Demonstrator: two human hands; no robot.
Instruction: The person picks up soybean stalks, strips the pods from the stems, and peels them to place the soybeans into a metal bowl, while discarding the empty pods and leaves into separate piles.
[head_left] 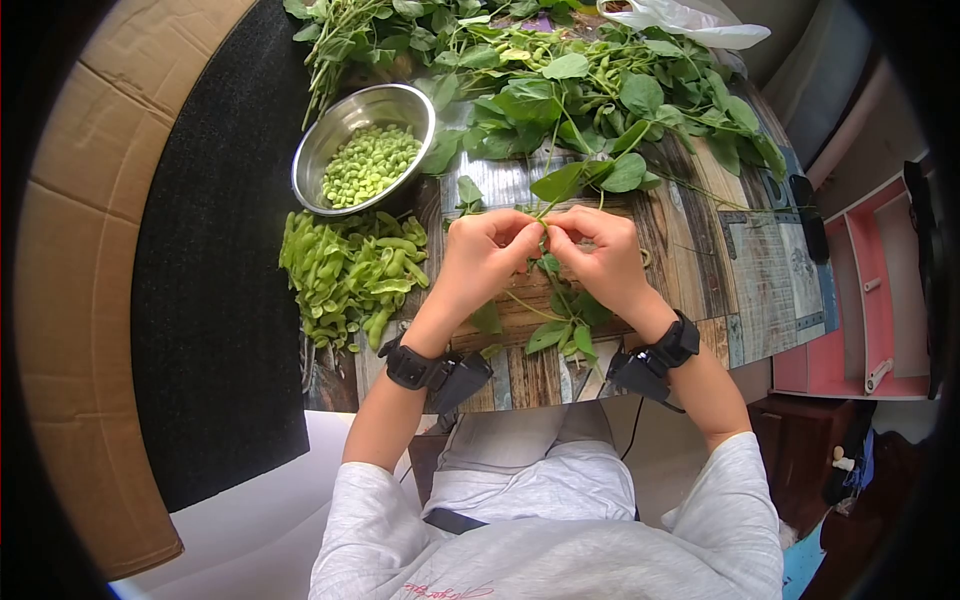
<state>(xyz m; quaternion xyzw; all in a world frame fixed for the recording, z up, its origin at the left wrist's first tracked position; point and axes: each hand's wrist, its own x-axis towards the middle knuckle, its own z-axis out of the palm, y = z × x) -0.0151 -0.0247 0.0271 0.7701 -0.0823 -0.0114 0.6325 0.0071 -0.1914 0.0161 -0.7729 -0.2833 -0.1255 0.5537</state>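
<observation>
My left hand [487,252] and my right hand [604,255] meet over the middle of the table, thumbs and fingertips pinched together. Between them is a leafy soybean stem [575,308], its leaves showing above and below the fingers; whether a pod is also in the pinch is hidden. To the left of my hands lies a pile of green soybean pods and opened shells [345,275]. Just behind that pile, a steel bowl [308,165] holds shelled green beans [370,165].
Uprooted bean plants [640,95] cover the back of the wood-patterned table [690,290]. A white plastic bag [690,22] lies at the back right. On the left are a black mat [225,260] and cardboard [85,300]. A pink shelf [870,290] stands at the right.
</observation>
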